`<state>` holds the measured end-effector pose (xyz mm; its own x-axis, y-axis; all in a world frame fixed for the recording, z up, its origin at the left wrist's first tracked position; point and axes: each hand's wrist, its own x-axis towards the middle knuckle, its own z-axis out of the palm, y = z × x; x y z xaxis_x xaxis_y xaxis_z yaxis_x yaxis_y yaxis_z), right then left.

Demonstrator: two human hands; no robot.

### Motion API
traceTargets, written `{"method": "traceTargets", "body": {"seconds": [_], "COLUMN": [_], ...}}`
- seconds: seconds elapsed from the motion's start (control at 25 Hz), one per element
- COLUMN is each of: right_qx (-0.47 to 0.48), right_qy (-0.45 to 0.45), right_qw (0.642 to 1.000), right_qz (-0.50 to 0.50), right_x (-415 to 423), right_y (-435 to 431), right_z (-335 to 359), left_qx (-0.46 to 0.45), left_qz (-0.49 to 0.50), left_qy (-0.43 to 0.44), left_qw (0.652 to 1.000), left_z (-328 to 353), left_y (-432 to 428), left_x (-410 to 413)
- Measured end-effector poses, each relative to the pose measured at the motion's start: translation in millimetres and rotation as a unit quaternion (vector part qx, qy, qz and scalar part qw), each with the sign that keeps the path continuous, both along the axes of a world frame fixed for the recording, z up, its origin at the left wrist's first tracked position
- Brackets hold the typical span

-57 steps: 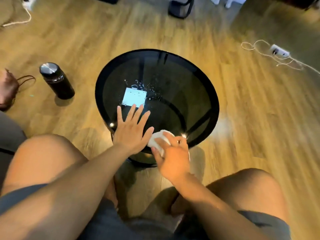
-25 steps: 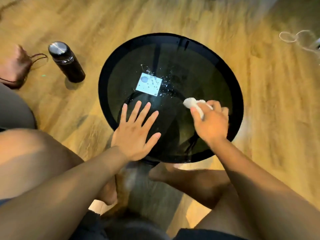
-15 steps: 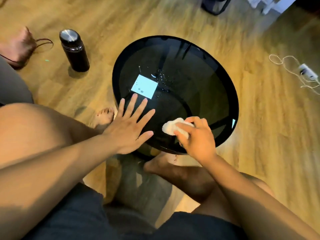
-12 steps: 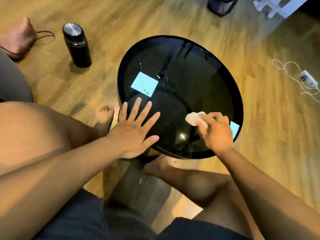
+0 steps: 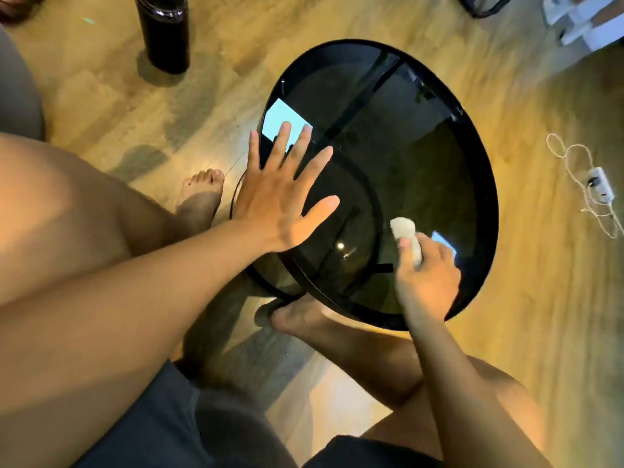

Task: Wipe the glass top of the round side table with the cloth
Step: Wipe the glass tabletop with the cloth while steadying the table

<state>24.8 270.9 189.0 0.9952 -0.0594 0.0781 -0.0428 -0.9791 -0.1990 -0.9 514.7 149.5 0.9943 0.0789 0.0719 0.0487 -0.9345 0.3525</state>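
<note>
The round side table (image 5: 479, 184) has a dark glass top in a black rim and stands on the wooden floor in front of me. My left hand (image 5: 280, 194) lies flat on the near left of the glass, fingers spread, holding nothing. My right hand (image 5: 425, 278) grips a small bunched white cloth (image 5: 403, 229) and presses it on the near right part of the glass. Bright window reflections show on the glass near both hands.
A black bottle (image 5: 165, 32) stands on the floor at the far left. A white power strip with its cord (image 5: 599, 184) lies on the floor to the right. My bare feet (image 5: 202, 194) rest under and beside the table. White furniture feet (image 5: 580, 21) are at the far right.
My right hand has kept the cloth on the near right of the glass, sliding it back and forth. My left hand stays flat on the glass. The view has shifted left.
</note>
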Motion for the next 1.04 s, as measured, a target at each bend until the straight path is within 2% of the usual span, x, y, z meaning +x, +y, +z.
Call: {"method": "traceTargets", "body": {"seconds": [0.12,0.2,0.28,0.36,0.4,0.52,0.64,0.72,0.76,0.92,1.04], "right_qx": [0.027,0.032,0.042,0.01,-0.015,-0.079,-0.048,-0.057,-0.064,-0.065,-0.013], "right_qy": [-0.064,-0.048,-0.02,-0.013,-0.009,0.031,0.071,0.049,0.031,-0.009,-0.058], "right_qw": [0.991,0.988,0.979,0.967,0.971,0.992,0.994,0.992,0.993,0.998,0.988], "right_qz": [0.119,0.143,0.199,0.254,0.24,0.095,-0.064,-0.106,-0.096,0.017,0.145], "right_x": [-57.0,-71.2,-61.6,-48.3,-38.2,1.2,37.3,35.7,27.8,-25.3,-43.4], "right_y": [80.1,113.7,105.1,65.0,36.1,-69.0,-118.8,-95.4,-75.8,21.2,102.2], "right_z": [-11.4,-13.1,-10.9,-7.1,-6.2,-1.7,4.5,-0.6,-1.4,-4.6,-11.5], "left_qx": [-0.057,-0.093,-0.09,-0.061,-0.049,-0.05,-0.063,-0.06,-0.061,-0.077,-0.138], "left_qz": [-0.027,-0.04,-0.038,-0.036,-0.031,-0.017,-0.014,-0.006,-0.004,0.001,0.005], "left_qy": [-0.048,-0.072,-0.081,-0.072,-0.064,-0.059,-0.064,-0.06,-0.06,-0.067,-0.093], "left_qw": [0.997,0.992,0.992,0.995,0.996,0.997,0.996,0.996,0.996,0.995,0.986], "left_z": [2.9,2.9,3.1,3.1,3.6,2.6,0.0,-1.0,-1.4,-1.5,-0.2], "left_y": [-5.7,-5.6,-7.7,-10.4,-10.7,-10.6,-10.4,-12.3,-12.8,-9.8,-9.5], "left_x": [2.4,3.5,1.2,0.1,0.5,2.1,4.7,4.8,5.2,5.7,4.2]}}
